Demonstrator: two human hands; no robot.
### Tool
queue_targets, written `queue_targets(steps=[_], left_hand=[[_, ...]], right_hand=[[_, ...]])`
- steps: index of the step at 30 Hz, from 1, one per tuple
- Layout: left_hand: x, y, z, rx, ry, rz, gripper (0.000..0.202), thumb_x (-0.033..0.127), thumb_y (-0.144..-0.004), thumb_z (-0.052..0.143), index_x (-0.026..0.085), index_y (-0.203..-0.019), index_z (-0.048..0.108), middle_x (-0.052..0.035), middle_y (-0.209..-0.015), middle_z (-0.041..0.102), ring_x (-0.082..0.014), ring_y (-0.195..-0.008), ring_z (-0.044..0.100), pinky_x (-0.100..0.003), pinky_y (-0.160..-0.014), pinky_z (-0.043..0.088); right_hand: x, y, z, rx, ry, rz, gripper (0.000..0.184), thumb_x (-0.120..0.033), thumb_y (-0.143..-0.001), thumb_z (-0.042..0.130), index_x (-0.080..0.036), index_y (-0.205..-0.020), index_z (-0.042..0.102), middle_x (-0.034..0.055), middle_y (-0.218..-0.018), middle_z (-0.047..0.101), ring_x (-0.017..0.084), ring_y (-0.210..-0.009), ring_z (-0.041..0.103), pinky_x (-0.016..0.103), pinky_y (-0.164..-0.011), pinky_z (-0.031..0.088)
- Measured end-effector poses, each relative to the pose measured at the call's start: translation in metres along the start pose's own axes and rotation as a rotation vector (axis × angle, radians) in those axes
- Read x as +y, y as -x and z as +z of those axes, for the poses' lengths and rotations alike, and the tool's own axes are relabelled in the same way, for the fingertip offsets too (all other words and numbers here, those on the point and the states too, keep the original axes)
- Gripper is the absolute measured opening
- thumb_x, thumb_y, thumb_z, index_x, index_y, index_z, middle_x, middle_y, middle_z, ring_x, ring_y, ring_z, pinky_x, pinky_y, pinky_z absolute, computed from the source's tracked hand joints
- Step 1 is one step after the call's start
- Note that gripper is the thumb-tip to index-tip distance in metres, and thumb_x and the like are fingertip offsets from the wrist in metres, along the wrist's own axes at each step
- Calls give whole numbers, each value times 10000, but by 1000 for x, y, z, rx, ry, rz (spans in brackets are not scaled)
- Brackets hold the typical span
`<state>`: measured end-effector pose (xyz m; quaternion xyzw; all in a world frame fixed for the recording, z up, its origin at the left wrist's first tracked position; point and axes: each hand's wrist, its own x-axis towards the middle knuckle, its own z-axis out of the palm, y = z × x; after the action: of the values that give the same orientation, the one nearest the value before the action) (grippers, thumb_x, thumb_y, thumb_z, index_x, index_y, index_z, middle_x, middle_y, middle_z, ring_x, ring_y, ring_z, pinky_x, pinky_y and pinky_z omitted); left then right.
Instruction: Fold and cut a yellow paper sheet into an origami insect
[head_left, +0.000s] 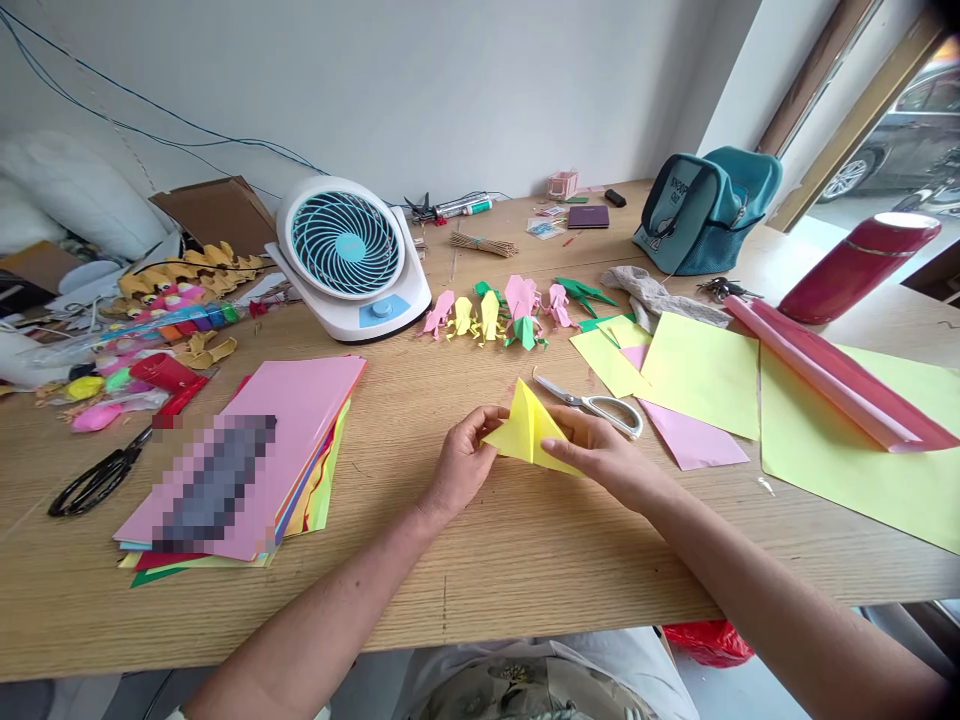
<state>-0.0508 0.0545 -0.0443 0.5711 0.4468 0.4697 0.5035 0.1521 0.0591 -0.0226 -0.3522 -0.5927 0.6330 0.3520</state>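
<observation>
A piece of yellow folded paper (531, 425), with a peak pointing up and a crease down its middle, is held just above the wooden table. My left hand (471, 450) pinches its left corner between thumb and fingers. On the other side, my right hand (589, 445) grips the right part, its thumb in front and its fingers behind. Right behind that hand lies a pair of silver scissors (611, 408). Farther back stand several folded paper figures (489, 315) in pink, yellow and green.
To the left are a stack of coloured paper (315, 400), black-handled scissors (101, 480) and a white fan (349, 250). Yellow sheets (705, 370), a rolled red sheet (832, 375), a red thermos (855, 268) and a teal bag (701, 215) are on the right.
</observation>
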Motion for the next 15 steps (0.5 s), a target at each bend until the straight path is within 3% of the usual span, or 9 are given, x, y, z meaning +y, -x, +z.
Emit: queue_targets(steps=[4,8,11,15], left_hand=[[1,3,0,63,-178,50,338,212,-824,655,199,-1160,622,-63,-1033,670,-186,-926,632,-281,-803,501],[6,7,-2,164,-406,236,473,163,-807,664,241,-1265,577,-82,-1140,628,-215,-1003,599,-346,-912,478],[11,9,-4,161,-556,419,468,76,-808,594,266,-1235,621,-90,-1209,604,-259,-1146,536,-417,-1034,408],[15,11,-4,94,-634,501,438,36,-825,531,276,-1156,688,-77,-1186,650,-266,-1121,560,-427,-1026,414]], right_hand=[[4,-2,1,4,108,-75,463,-415,-814,718,-228,-1232,652,69,-1051,709,197,-747,637,307,-623,512],[12,-2,-1,47,222,-149,489,-356,-789,757,-238,-1250,641,90,-1131,695,273,-913,656,367,-762,533],[15,-1,-1,60,254,-168,484,-374,-786,762,-243,-1237,644,94,-1103,697,312,-982,643,390,-790,535],[13,0,3,38,230,-129,322,-410,-818,720,-223,-1076,675,63,-901,677,250,-802,640,349,-675,539]])
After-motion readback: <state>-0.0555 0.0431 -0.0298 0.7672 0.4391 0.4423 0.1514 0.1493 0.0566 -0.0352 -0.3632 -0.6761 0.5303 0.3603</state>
